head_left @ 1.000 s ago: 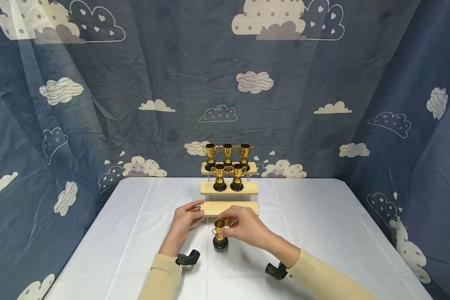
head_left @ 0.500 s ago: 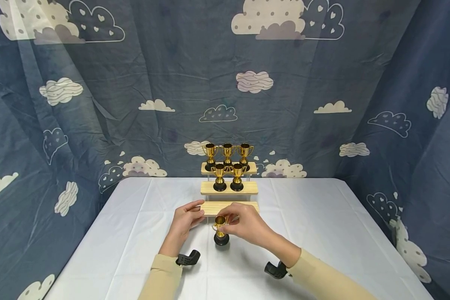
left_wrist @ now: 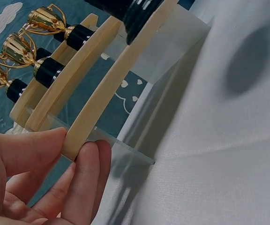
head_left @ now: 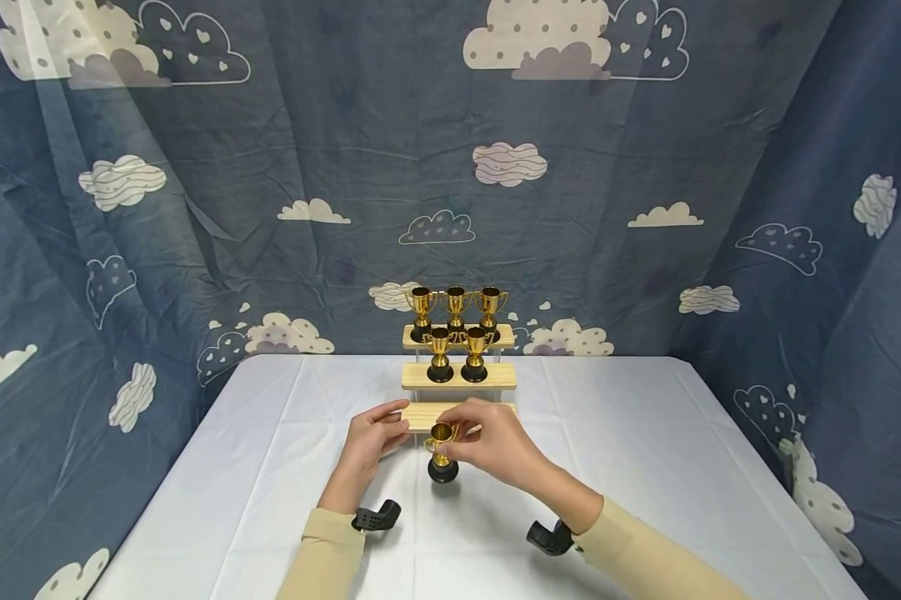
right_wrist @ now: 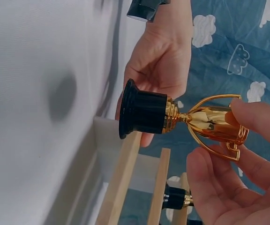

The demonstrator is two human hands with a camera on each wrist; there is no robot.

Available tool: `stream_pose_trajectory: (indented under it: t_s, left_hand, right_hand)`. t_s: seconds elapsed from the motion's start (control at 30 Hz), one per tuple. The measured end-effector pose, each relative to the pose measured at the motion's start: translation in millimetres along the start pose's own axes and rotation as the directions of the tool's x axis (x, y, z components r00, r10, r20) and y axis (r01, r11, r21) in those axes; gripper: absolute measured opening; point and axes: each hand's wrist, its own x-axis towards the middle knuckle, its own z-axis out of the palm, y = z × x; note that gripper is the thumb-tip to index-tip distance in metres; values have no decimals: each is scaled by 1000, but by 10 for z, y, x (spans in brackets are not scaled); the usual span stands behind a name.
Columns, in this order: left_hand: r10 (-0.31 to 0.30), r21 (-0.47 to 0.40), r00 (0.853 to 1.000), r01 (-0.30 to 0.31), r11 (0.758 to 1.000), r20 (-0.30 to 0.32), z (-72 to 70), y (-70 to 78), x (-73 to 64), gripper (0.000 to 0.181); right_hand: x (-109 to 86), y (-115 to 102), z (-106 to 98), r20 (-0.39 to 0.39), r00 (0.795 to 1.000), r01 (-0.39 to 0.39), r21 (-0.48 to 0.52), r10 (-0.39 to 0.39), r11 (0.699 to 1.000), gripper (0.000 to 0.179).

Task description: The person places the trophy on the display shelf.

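Note:
A gold trophy cup with a black base (right_wrist: 146, 112) is pinched at its cup and handle by my right hand (head_left: 491, 442). In the head view it hangs upright just in front of the lowest step of a wooden display stand (head_left: 423, 414), its shadow on the cloth apart from its base. My left hand (head_left: 371, 442) grips the left end of that lowest step; the left wrist view shows the thumb (left_wrist: 32, 147) on one side and fingers on the other. The held trophy's black base (left_wrist: 139, 16) shows at the top of that view.
Two trophies (head_left: 475, 354) stand on the middle step, at its left and centre, and three trophies (head_left: 456, 308) on the top step. Clear side panels (left_wrist: 177, 42) support the steps. A white cloth (head_left: 608, 467) covers the table, with a blue cloud-print curtain (head_left: 570, 208) behind.
My right hand has lifted the trophy slightly and carried it a little toward the stand. The left hand has stayed on the lowest step.

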Motion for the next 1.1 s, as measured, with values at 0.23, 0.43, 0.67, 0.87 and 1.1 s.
stream_pose_trajectory:
  t_s: [0.23,0.43,0.67,0.87,1.1]
  left_hand:
    - [1,-12,1000,-1,1000,13,-11,-13,13,42]
    - [-1,-10,1000,1,1000,7,-7,-10,9,42]
    - [0,-10,1000,0,1000,8,0,6,7,42]
    - [-5,-4,1000,5,1000,7,-2,17,4,45]
    - [3,9,1000,-3,1000,1,-4,25,-12,45]
  right_hand:
    - [17,-2,-24,-24,1000,10,-9,-11,1000,30]
    - [33,-23,-47,-36,999,-7,-8,7,1000,30]
    - [55,-45,-70,-53,998,-16,-3,16,1000,30]
    - [74,-40,-86,-76,997,-17,-1,17,1000,30]
    - [90,-46,-109,-100,995,-27,-6,27,1000,29]
